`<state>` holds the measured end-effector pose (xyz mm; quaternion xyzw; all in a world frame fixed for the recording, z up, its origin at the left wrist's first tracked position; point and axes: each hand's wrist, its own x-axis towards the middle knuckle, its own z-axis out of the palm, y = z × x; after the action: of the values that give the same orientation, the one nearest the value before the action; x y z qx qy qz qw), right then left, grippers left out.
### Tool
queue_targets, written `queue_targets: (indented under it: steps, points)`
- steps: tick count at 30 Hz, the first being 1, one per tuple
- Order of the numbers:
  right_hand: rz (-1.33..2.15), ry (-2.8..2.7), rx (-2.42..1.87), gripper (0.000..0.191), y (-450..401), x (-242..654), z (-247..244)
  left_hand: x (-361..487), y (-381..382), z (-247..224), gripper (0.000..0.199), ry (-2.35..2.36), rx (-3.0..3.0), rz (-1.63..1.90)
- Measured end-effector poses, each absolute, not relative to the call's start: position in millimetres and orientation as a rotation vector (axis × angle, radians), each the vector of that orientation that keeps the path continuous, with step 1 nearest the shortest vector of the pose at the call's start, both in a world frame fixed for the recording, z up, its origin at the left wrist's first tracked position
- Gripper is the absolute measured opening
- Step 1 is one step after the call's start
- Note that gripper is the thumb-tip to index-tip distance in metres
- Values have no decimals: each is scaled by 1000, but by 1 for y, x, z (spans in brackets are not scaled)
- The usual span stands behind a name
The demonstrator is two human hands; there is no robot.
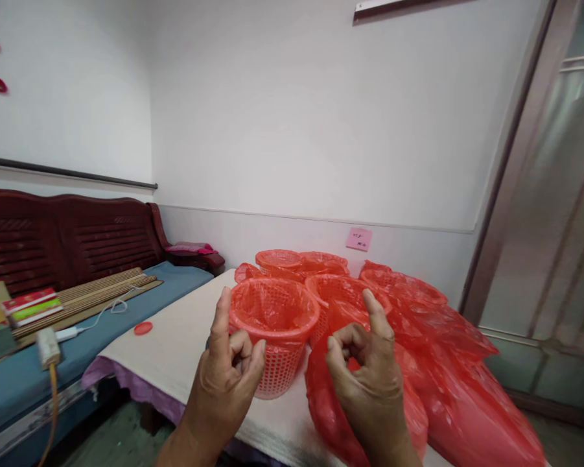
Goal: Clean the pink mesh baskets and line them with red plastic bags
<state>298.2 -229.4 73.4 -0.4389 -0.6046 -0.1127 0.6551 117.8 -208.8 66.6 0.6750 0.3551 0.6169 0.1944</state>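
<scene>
The left hand is raised with its index finger up, its thumb spread away from it and the other fingers curled in; the right hand mirrors it, thumb and index finger likewise spread. Neither pinches anything that can be seen. The nearest perforated basket stands upright between and just beyond the two hands, red plastic film lining its inside. The left index finger overlaps the edge of its rim in this view, though whether it touches cannot be told.

A second basket stands beyond the right hand, close beside the first. Beneath and around the right hand lies a crumpled red bag, and to its right, long bags of the same plastic spread over the table. More baskets stand farther off, beyond both hands. A small red disc lies well to the left of the left hand, on the pale tablecloth.

The step in hand looks like a pause around the lining of baskets, with the hands free and held up as if in a gesture. Taking up the nearest basket would, by this posture, call for lowering both hands, uncurling the fingers and bringing them to opposite sides of the rim, keeping the loose film unsnagged.
</scene>
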Motion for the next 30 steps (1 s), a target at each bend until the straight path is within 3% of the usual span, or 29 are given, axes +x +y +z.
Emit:
queue_targets:
  steps: [30]
  points:
    - [-519,-1407,-1086,75,-228,294,73,112,-202,61,83,1040,2113,1744]
